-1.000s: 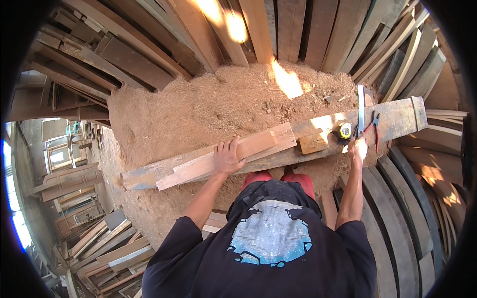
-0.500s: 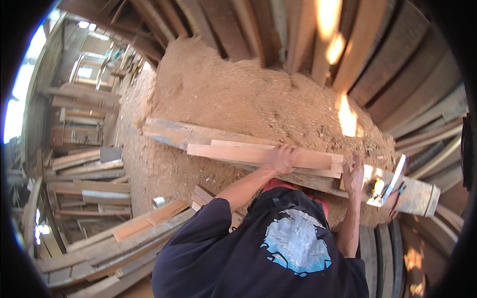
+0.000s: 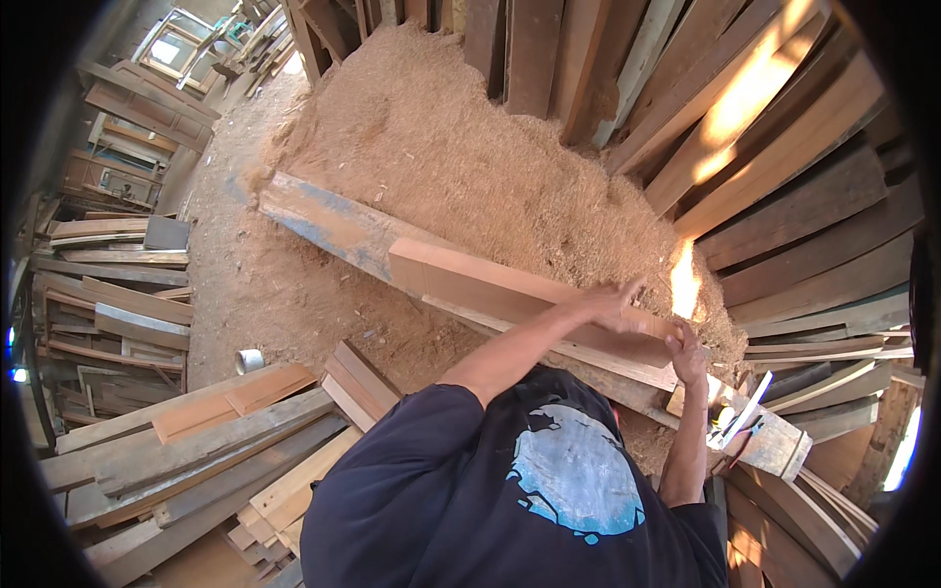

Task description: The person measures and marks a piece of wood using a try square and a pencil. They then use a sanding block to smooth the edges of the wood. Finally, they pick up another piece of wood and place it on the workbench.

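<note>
A pinkish-brown board is tilted on edge over a paler piece on the long weathered plank. My left hand is at the board's upper edge, fingers blurred, so its grip is unclear. My right hand grips the board's right end, fingers wrapped over it. Right of that hand lie a wooden block, a metal straightedge and red-handled pliers, partly hard to make out.
Sawdust surrounds the plank. Upright boards line the top and right. Timber stacks and a short metal cylinder are at lower left; frames and panels stand at upper left.
My right hand has moved from the straightedge to the board's end. My left hand has moved toward that end, and the board is now tilted on edge. The view has turned.
</note>
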Demonstrator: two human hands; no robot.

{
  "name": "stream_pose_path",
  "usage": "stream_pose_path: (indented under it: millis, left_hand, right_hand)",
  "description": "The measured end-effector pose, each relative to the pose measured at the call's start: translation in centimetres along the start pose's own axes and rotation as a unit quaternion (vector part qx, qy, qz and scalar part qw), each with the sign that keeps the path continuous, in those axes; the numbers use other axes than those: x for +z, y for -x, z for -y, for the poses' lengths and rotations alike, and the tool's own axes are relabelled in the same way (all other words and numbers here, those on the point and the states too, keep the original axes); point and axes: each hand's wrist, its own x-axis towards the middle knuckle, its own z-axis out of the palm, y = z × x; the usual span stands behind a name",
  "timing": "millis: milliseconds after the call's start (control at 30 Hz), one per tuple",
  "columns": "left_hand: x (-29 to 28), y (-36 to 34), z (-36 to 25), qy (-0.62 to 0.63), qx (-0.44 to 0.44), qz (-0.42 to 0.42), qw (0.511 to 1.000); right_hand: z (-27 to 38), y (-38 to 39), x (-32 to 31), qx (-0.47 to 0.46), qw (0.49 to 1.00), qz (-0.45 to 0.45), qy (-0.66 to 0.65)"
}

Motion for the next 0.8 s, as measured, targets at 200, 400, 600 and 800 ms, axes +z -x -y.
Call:
stream_pose_path:
  millis: [200,400,600,800]
  left_hand:
    - [-9.2,5.7,12.1,0.127,-0.057,-0.172,0.975]
    - [-15.7,16.9,13.5,-0.17,-0.17,-0.084,0.967]
    - [-10.5,18.9,15.6,-0.311,-0.179,-0.033,0.933]
    - [-8.5,20.0,15.0,-0.325,-0.152,-0.107,0.927]
  right_hand:
    - [1.1,0.0,0.6,0.048,0.999,0.003,-0.001]
    - [-0.4,0.7,1.3,0.034,0.999,-0.039,-0.007]
    - [1.1,0.7,1.0,0.071,0.997,-0.026,-0.027]
    - [4.5,2.3,0.1,0.115,0.981,0.014,0.156]
